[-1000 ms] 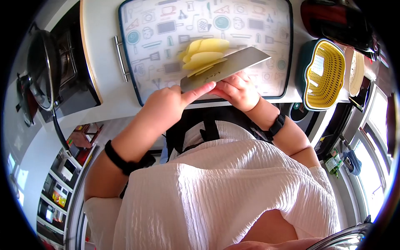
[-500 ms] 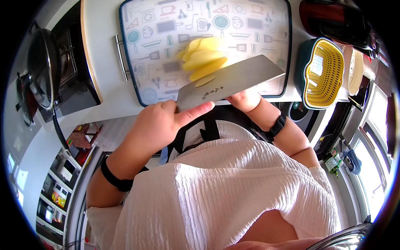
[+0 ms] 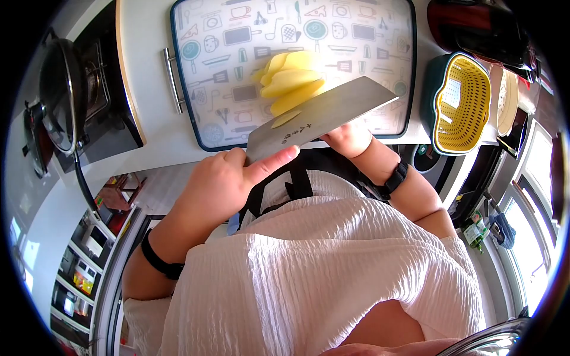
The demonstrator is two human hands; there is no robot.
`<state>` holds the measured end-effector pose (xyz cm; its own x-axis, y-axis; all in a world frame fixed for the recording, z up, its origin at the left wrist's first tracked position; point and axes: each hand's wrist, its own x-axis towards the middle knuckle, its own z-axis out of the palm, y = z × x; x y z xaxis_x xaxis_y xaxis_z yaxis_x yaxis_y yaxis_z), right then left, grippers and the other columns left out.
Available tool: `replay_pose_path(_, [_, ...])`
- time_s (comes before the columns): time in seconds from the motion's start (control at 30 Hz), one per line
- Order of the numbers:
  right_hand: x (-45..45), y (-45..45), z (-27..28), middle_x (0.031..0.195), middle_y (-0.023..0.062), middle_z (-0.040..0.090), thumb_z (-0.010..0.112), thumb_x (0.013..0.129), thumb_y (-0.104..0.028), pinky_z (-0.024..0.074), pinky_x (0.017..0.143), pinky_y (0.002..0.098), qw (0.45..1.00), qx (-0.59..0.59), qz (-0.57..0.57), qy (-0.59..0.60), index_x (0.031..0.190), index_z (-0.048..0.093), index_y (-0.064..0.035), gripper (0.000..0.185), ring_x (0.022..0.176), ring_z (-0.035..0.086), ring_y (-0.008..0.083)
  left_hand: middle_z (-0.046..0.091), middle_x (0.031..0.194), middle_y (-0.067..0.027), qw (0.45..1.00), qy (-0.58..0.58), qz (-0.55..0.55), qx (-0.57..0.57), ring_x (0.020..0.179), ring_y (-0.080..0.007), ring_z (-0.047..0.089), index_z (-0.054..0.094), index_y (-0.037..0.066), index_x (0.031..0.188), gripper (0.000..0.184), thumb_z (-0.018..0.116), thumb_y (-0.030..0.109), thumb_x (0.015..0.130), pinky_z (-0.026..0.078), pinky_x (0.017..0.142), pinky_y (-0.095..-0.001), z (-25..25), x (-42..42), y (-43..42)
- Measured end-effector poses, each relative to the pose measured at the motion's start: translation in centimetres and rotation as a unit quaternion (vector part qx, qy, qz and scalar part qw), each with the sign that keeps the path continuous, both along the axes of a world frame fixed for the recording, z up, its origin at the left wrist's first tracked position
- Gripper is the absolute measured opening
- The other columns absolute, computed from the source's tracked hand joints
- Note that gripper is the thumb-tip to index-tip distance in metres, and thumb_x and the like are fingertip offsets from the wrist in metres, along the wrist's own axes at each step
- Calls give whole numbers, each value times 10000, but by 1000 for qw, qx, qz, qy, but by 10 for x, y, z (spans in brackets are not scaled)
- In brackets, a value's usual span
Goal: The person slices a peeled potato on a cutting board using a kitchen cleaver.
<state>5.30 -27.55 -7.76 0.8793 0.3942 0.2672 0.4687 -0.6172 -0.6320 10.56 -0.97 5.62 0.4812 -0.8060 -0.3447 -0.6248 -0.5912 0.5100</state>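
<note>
Here, the left hand (image 3: 217, 181) grips a broad cleaver (image 3: 332, 113) over the near part of the cutting board (image 3: 380, 35).
The left forearm, ringed by a black band (image 3: 157, 258), angles far and to the right, its fingers closed around the handle end and its thumb stretched along the blade's near left corner; the blade slants from near left to far right, one face turned up. The right hand (image 3: 351, 139) sits at the board's near edge, wrist bent inward, partly hidden behind the blade, so I cannot tell whether it grips anything. Yellow slices (image 3: 291, 74) lie overlapping on the board, just beyond the blade. A small yellowish patch shows on the blade, slice or reflection unclear. A yellow basket (image 3: 463, 110) stands right of the board.
</note>
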Motion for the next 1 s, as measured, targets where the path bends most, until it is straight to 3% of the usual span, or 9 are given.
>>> replay_pose_path(0.5, [-1,-2,0,1111,86,646,773,719,-86,521,866,428,1000,14,8,15,1128,674,-102,421,1033,622,313,510,713,-124,999,38,-9,35,612,-300,583,486,321,1444,673,590,13,854,507,561,-386,7,10,-8])
replay_pose_path(0.6, [-2,-4,-3,1093,113,659,782,674,-10,520,839,416,999,42,16,16,1090,692,-76,431,985,639,327,520,714,-131,999,22,-11,23,607,-309,588,489,323,1440,668,580,7,858,510,559,-394,-6,10,-8])
replay_pose_path(0.7, [2,-3,0,1070,52,644,806,708,-155,530,843,411,999,20,6,-29,1071,689,-109,384,984,625,291,521,695,-136,1000,8,0,-8,596,-319,590,489,313,1441,661,572,7,861,512,553,-405,-22,9,-9])
replay_pose_path(1.0, [3,3,2,1011,25,627,829,696,-170,547,799,344,998,18,-19,-62,994,705,-102,329,943,622,229,525,685,-135,1000,-2,10,-13,589,-322,585,472,315,1449,656,538,4,876,513,549,-410,-69,27,2])
